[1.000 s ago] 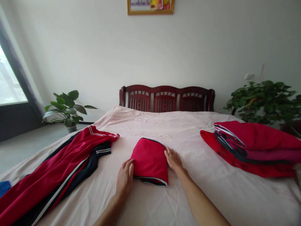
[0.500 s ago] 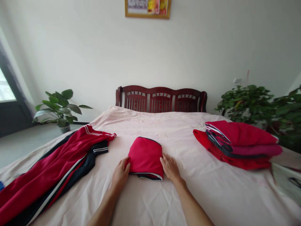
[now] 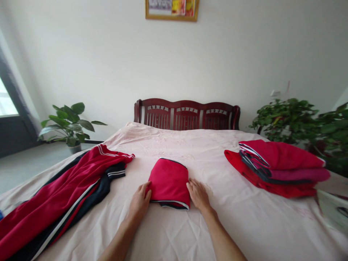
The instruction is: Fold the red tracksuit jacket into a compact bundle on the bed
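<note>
In the head view, a small folded red garment (image 3: 170, 183) with dark and white trim lies flat on the bed in front of me. My left hand (image 3: 140, 198) is closed on its left edge, thumb and fingers against the cloth. At the opposite edge, my right hand (image 3: 198, 194) holds the cloth with bent fingers; the fingertips are partly hidden. To the left, unfolded red and navy clothes (image 3: 67, 185) with white stripes are spread lengthwise. A pile of folded red, magenta and dark clothes (image 3: 280, 170) rests on the right.
A pale pink sheet (image 3: 174, 235) covers the bed. Beyond it stands a dark red wooden headboard (image 3: 186, 114). Potted plants stand at the left (image 3: 69, 125) and right (image 3: 285, 121). At the right edge lies a pale flat item (image 3: 331, 208) with something dark on it.
The view has shifted very slightly. Both hands stay at the sides of the folded garment, which looks the same.
</note>
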Tool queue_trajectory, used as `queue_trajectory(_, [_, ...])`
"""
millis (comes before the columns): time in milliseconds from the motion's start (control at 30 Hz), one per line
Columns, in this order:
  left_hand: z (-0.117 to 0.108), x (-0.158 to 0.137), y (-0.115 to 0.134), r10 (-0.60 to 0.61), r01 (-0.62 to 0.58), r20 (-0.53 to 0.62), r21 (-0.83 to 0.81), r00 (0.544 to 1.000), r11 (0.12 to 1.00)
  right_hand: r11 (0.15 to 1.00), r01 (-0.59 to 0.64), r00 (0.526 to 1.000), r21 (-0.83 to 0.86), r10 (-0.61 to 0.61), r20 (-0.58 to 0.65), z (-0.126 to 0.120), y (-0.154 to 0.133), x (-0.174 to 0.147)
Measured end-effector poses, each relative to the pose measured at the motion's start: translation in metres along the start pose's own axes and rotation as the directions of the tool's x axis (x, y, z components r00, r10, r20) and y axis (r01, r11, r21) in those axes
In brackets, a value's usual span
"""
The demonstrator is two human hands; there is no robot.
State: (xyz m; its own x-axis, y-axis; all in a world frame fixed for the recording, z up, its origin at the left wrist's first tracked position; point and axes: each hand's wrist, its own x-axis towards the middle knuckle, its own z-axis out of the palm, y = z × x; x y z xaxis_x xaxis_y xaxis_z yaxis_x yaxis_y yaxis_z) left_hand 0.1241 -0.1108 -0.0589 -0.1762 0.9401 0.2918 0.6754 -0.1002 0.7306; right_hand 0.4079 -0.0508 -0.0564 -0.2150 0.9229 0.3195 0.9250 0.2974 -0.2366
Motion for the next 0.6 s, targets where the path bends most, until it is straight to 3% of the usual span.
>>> queue_trajectory(600, [0.0024, 0.0008, -0.0047, 0.036, -0.035, -0.004, 0.053, 0.999, 0.998, 0.985, 0.016, 0.999, 0.171, -0.009, -0.039, 0.0047, 0.0082, 0.003])
